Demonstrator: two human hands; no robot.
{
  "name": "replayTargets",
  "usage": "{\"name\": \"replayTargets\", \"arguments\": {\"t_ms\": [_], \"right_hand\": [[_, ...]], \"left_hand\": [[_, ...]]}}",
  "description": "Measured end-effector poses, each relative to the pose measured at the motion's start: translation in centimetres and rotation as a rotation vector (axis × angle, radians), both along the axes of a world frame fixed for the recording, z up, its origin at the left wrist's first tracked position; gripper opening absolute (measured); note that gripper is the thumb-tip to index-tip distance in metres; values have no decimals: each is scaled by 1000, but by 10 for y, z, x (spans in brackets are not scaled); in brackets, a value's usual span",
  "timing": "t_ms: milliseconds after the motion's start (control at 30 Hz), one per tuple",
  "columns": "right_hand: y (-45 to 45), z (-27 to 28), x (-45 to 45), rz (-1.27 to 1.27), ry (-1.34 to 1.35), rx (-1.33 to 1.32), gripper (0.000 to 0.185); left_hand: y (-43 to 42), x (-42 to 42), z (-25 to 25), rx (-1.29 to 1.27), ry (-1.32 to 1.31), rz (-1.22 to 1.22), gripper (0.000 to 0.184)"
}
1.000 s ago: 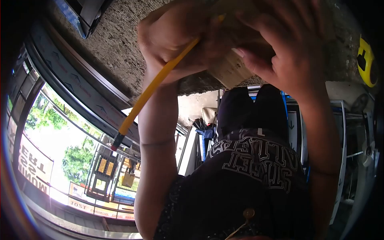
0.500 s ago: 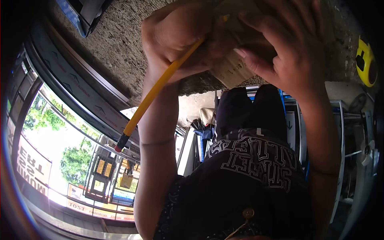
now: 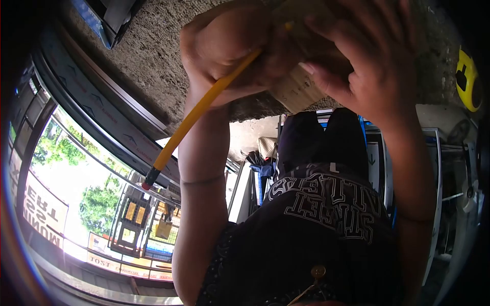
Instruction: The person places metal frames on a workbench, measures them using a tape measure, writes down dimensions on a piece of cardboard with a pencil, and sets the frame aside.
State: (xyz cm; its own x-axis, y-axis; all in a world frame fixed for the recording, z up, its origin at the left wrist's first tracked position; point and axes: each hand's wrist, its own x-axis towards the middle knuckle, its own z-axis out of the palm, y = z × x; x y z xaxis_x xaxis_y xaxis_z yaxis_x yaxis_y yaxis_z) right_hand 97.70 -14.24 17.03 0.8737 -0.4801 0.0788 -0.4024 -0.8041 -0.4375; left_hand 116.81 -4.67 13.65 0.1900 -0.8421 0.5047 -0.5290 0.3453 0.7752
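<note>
My left hand (image 3: 227, 53) is closed around a yellow pencil (image 3: 196, 113), whose eraser end slants down and left. Its tip end lies near a brown piece of cardboard (image 3: 294, 93) with handwritten marks, on the rough carpet-like surface (image 3: 153, 56). Shadow hides most of the fingertips and the pencil's point. Spread over the right part of the cardboard is my right hand (image 3: 365, 61), fingers stretched out and thumb resting at its edge.
A yellow tape measure (image 3: 467, 81) lies at the far right. Near the upper left are a blue-edged object (image 3: 97, 23) and long wrapped aluminum profiles (image 3: 97, 102). Metal frames (image 3: 431, 153) stand at the right, below the surface.
The pencil's eraser end has shifted slightly up and left as my left hand moves a little. My right hand keeps its place on the cardboard.
</note>
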Motion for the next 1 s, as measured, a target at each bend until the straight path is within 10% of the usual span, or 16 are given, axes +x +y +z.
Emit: {"name": "replayTargets", "arguments": {"t_ms": [333,467,600,767,1000], "right_hand": [[1,-9,-1,-1,-89,-84,34],[0,-6,2,-16,-99,-46,35],[5,-26,11,-61,-227,-31,35],[1,13,1,10,153,13,36],[0,-28,-4,32,-157,-198,40]], "left_hand": [[0,-3,3,8,-28,38,31],[20,11,4,433,148,-61,32],[3,-2,0,-23,43,-20,25],[7,4,1,-32,74,-73,16],[13,5,6,47,36,-66,18]]}}
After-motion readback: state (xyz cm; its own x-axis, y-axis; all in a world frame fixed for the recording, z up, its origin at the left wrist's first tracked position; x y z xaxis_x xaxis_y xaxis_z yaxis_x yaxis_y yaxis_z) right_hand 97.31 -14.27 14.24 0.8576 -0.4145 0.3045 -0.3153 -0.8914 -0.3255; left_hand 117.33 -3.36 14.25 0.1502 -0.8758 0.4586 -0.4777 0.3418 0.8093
